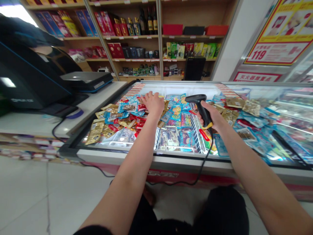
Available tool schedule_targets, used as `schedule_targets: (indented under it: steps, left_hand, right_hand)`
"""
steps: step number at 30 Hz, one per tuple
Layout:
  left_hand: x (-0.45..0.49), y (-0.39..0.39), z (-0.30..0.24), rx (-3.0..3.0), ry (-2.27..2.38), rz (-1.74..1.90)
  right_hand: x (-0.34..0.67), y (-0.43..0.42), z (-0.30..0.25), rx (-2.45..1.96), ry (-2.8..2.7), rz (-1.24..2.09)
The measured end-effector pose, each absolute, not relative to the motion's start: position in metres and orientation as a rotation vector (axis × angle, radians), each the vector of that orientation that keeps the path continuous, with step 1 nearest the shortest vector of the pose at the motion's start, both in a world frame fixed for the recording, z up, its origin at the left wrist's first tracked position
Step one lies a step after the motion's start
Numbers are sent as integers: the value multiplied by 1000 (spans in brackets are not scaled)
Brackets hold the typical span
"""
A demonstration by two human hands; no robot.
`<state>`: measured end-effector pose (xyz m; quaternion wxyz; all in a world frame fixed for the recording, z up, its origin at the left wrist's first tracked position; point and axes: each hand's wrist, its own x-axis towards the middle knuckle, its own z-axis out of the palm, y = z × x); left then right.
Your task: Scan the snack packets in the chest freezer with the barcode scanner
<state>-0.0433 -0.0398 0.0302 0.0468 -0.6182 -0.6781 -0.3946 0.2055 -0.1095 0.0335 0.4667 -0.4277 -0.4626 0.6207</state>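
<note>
Fingers [149,96] of the left hand [154,105] spread wide on crinkled foil snack packets [129,107], right hand [210,119] curled around a black corded barcode scanner [199,106], both over a wire divider [195,133] inside a glass-sided chest freezer [146,156].

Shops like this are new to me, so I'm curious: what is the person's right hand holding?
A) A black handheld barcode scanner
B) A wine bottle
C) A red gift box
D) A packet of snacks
A. The right hand grips a black handheld barcode scanner by its handle, with a cord trailing down from its base.
</note>
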Motion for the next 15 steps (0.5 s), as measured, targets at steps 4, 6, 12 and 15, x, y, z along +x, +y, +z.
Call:
schedule_targets:
  steps: [4, 6, 12, 15]
  left_hand:
    - [-4, -38, 20, -2152, -1931, -1052]
    - [17, -39, 15, -2273, -1898, -950]
    - [70, -46, 4, -2484, -1925, -686]
    - [86, -48, -2, -2562, -1927, -607]
  right_hand:
    - [207, -109, 37, -1057, -1096, 1507]
    - [210, -106, 37, -1041, -1086, 1487]
    - [222, -99, 35, -990, -1047, 1430]
    - [222, -98, 35, -999, -1038, 1410]
